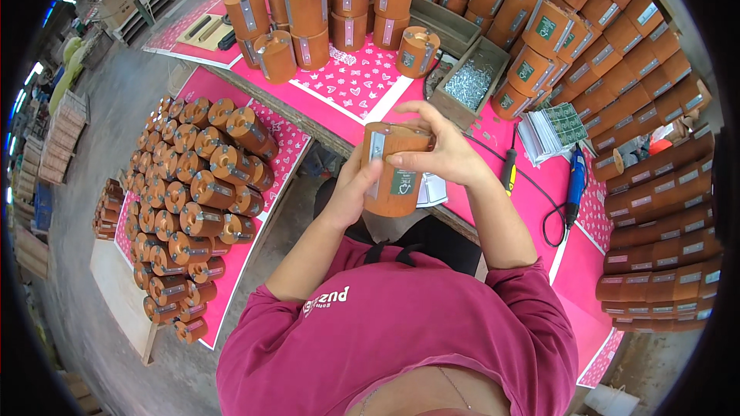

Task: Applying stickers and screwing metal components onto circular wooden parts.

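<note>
In front of my chest, above the table's near edge, I hold a brown wooden cylinder with a metal strip and a green label on its side. My left hand grips its left side, thumb against the metal strip. My right hand is curled over its upper right, thumb just above the green label and index finger raised over the top. A stack of white sheets lies behind the cylinder, partly hidden. On the table ahead stands a similar cylinder.
Stacked cylinders line the table's far side, and more rise at right. A wooden tray holds many small screws. Nearby lie a screwdriver, a stack of green labels and a blue corded power tool. Many cylinders crowd a left table.
</note>
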`<state>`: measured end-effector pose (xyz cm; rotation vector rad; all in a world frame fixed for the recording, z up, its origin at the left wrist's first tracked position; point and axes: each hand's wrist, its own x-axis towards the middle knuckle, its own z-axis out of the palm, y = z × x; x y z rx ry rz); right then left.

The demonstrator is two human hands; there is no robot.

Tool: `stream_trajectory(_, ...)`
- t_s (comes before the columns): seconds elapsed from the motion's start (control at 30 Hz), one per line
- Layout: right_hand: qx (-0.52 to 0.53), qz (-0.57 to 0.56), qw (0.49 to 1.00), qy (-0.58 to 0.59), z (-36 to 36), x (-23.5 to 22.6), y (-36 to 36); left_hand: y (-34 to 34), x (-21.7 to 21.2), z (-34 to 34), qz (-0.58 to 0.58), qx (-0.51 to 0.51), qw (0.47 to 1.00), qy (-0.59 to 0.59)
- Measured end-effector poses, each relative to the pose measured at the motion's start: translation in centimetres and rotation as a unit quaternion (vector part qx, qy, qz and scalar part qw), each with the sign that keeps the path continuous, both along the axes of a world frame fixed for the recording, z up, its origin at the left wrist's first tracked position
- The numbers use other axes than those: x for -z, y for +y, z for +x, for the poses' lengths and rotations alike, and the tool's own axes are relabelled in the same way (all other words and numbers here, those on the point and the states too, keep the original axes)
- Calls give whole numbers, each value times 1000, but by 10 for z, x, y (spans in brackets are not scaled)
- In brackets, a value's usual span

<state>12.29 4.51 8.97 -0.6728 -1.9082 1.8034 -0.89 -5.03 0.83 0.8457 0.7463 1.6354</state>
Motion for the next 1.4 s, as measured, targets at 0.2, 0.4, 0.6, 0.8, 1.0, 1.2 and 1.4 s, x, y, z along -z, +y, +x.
stream_trajectory(0.2,92,65,992,49,-29,-8,28,5,27,-52,-83,-209,964,-140)
stream_trajectory(0.4,271,291,914,-77,-59,48,117,-3,5,-77,-38,-308,944,-109)
stream_trajectory(0.6,380,545,724,-187,-66,101,133,-10,-14,-71,14,-323,946,4)
stream_trajectory(0.8,112,-41,992,38,-74,37,49,-9,-19,-64,52,-301,943,130)
stream_trajectory(1.0,20,5,994,110,-60,33,16,0,-22,-55,32,-225,957,181)
stream_trajectory(1.2,61,55,986,147,-45,35,5,5,-38,-39,42,-236,965,106)
stream_trajectory(1.4,78,212,968,109,-36,39,-2,-1,-34,-45,-25,-417,773,478)
